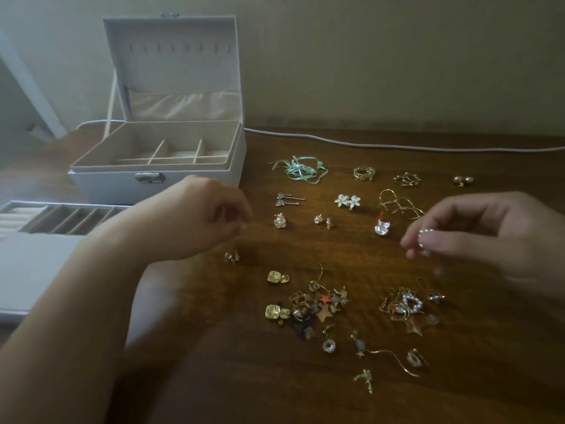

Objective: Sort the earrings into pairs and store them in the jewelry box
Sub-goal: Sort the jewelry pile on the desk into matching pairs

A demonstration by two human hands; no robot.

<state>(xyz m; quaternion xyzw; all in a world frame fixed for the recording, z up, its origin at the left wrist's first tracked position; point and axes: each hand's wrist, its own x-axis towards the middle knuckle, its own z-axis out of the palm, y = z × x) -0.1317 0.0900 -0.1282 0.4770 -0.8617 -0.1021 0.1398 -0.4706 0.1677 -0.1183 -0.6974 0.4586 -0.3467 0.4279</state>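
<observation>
Progress: I count about ten pairs laid out in rows on the worktop right of the jewelry box; I judge sorting roughly half done.
Unsorted pile: a tangle of earrings well in front of the box, a second clump to its right.
Storage: not begun; the box compartments I can see hold nothing, lid up.
Tray: lifted out, just in front of the box, slots running front to back.
Right hand: pinching a pearl hoop earring, held above the worktop, far right of the box; hoop stands roughly upright.
Left hand: fingers curled loosely, just in front of the box; I cannot tell whether it holds anything.
</observation>
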